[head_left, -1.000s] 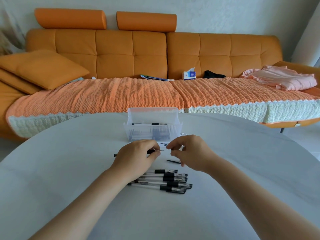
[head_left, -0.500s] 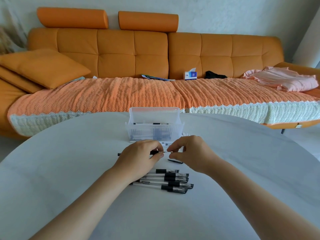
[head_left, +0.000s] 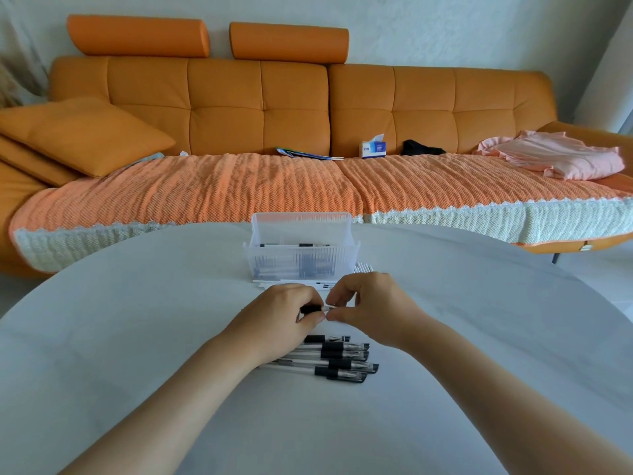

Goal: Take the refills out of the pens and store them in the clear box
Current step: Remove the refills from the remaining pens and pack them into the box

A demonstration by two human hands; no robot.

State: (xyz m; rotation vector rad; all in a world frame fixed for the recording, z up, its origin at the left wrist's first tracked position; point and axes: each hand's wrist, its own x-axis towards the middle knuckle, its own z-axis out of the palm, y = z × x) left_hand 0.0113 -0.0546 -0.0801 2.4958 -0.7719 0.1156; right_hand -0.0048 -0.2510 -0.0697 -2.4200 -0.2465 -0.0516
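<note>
My left hand (head_left: 286,317) grips a pen (head_left: 311,308) by its black grip section, a little above the white table (head_left: 137,337). My right hand (head_left: 371,308) pinches the pen's tip end right next to the left fingers. The rest of the pen is hidden under my left hand. Several clear pens with black grips (head_left: 339,359) lie in a row just in front of my hands. The clear box (head_left: 301,250) stands behind my hands with its lid up and dark refills inside.
Several white tubes (head_left: 361,268) lie on the table beside and in front of the box. An orange sofa (head_left: 274,108) with a textured throw runs behind the table. A tissue box (head_left: 373,148) and pink cloth (head_left: 555,159) lie on it.
My hands have drawn closer together on the pen, the right fingers now right against the left. The short gap of thin tip seen between them earlier is nearly gone.
</note>
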